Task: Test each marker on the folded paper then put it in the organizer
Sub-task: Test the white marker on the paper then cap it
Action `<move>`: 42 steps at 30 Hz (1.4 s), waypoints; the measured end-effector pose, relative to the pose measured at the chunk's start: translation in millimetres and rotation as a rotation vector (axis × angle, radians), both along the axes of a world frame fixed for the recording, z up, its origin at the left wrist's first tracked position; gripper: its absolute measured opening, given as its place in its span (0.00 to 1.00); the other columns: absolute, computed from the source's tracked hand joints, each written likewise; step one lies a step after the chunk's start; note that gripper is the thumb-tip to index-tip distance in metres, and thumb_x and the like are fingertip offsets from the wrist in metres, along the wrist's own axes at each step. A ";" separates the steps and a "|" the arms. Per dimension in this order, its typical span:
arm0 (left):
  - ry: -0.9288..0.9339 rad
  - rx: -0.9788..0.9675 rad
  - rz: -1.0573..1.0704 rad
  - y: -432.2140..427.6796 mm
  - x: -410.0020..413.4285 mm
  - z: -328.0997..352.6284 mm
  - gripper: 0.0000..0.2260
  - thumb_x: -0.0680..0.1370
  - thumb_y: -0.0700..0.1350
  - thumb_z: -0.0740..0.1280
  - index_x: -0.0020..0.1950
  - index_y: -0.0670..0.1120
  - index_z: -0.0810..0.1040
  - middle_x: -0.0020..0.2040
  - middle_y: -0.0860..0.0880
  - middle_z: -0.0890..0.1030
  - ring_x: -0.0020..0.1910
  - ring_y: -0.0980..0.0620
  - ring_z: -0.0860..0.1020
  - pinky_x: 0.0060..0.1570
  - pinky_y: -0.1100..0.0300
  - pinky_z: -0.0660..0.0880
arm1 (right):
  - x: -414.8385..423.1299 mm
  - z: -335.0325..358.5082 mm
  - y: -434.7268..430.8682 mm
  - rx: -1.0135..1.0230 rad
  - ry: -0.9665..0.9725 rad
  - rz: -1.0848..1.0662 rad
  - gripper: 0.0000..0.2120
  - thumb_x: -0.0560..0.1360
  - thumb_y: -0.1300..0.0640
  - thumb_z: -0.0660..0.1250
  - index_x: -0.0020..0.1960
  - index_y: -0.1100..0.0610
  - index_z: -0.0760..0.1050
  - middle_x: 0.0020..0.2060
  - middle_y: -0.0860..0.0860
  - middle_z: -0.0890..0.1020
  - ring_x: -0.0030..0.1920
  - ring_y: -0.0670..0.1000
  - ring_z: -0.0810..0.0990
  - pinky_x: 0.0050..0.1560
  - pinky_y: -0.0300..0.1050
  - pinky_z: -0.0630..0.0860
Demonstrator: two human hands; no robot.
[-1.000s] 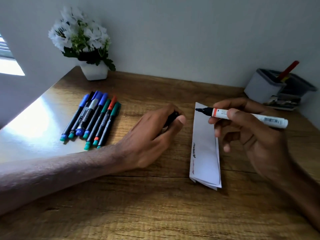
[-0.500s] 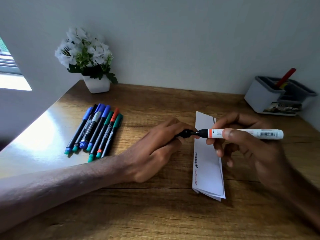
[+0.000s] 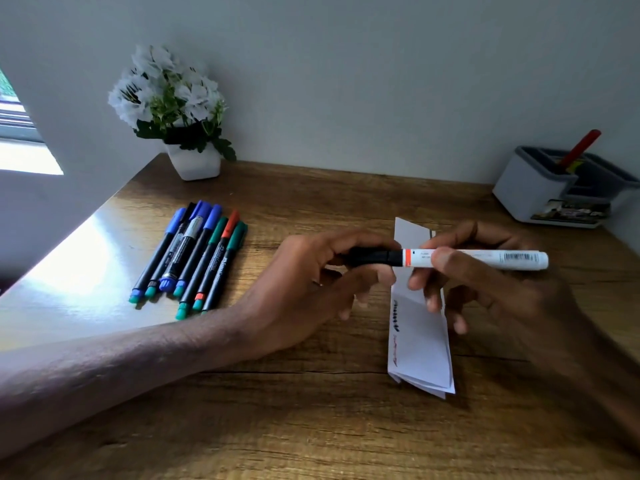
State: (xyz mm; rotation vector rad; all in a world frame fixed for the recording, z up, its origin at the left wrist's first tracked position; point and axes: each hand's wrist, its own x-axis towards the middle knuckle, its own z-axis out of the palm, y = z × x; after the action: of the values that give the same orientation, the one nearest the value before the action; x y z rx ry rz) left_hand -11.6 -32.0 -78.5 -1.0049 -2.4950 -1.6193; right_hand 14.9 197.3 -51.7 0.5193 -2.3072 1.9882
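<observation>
Cap change: the black cap (image 3: 372,257) now sits over the tip of the white-barrelled marker with an orange band (image 3: 485,259). One second back the tip shows bare and the cap is apart in the left hand (image 3: 311,282). Left fingers (image 3: 363,240) are curled and pinched on the cap. The right hand (image 3: 485,292) has thumb and fingers clamped on the barrel. The marker is held level, over the far end of the folded white paper (image 3: 420,341), and looks clear of it. Cannot tell if the cap is fully seated.

Meaning: this marker's test looks done. A black scribble (image 3: 396,317) and a red scribble (image 3: 393,351) sit on the paper's left edge. Likely next step is the drop into the organizer.

Room: the grey plastic organizer (image 3: 530,195) sits at 2 o'clock from the paper, by the wall near the right edge of the wooden surface (image 3: 311,427). A red marker (image 3: 580,148) already leans in it. Bare wood lies between the hands and the organizer, so the path looks open for the right hand.

The bundle of blue, green and orange-capped markers (image 3: 194,258) lies at 9 o'clock from the left hand, well apart, near the slanted left edge. The white pot of white flowers (image 3: 195,164) stands at 11 o'clock against the wall, out of the way. The left forearm lies across the surface from 8 o'clock.
</observation>
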 end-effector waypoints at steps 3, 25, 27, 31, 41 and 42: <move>-0.011 0.051 -0.055 1.3 1.2 1.1 0.13 0.81 0.46 0.67 0.65 0.46 0.80 0.46 0.52 0.85 0.36 0.51 0.82 0.29 0.62 0.79 | -1.5 -0.8 0.6 -0.049 -0.031 -0.022 0.06 0.69 0.51 0.71 0.41 0.53 0.84 0.35 0.59 0.84 0.29 0.54 0.81 0.21 0.42 0.73; 0.053 0.097 0.071 5.4 -1.8 1.1 0.10 0.80 0.50 0.69 0.59 0.49 0.84 0.41 0.50 0.86 0.33 0.55 0.79 0.31 0.63 0.75 | -14.1 9.2 23.5 0.257 0.204 -0.138 0.09 0.66 0.54 0.78 0.46 0.49 0.85 0.42 0.34 0.86 0.45 0.40 0.86 0.37 0.32 0.80; 0.083 0.113 0.124 11.3 -2.9 3.9 0.09 0.79 0.50 0.71 0.57 0.49 0.85 0.41 0.53 0.86 0.35 0.59 0.80 0.32 0.64 0.75 | -16.2 9.4 29.1 0.383 0.258 -0.149 0.12 0.68 0.55 0.79 0.50 0.46 0.85 0.44 0.32 0.86 0.47 0.39 0.86 0.42 0.33 0.81; 0.060 0.274 0.124 38.7 -10.4 16.3 0.09 0.78 0.49 0.72 0.52 0.44 0.86 0.38 0.53 0.85 0.33 0.59 0.79 0.32 0.64 0.73 | -16.4 13.5 30.6 0.614 0.432 -0.185 0.17 0.72 0.56 0.78 0.54 0.38 0.80 0.39 0.18 0.76 0.47 0.26 0.79 0.47 0.24 0.75; 0.259 0.170 0.344 62.4 -62.5 -9.0 0.10 0.86 0.48 0.60 0.55 0.49 0.80 0.45 0.55 0.84 0.44 0.58 0.82 0.42 0.57 0.79 | -42.2 22.5 94.0 0.456 0.443 -0.682 0.15 0.75 0.62 0.75 0.61 0.59 0.78 0.49 0.49 0.83 0.45 0.44 0.82 0.41 0.27 0.75; 0.269 0.169 0.347 62.4 -63.9 -9.6 0.09 0.86 0.48 0.60 0.55 0.48 0.80 0.45 0.55 0.84 0.45 0.58 0.82 0.44 0.59 0.79 | -44.8 26.2 99.2 0.413 0.447 -0.719 0.18 0.74 0.64 0.75 0.62 0.59 0.77 0.49 0.49 0.83 0.45 0.44 0.82 0.41 0.25 0.75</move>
State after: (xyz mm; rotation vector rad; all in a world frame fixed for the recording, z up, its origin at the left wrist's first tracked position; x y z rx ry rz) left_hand -75.4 30.3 -88.1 -0.6723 -2.1675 -1.4509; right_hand -29.9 296.6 -25.5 0.0898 -2.1671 0.9719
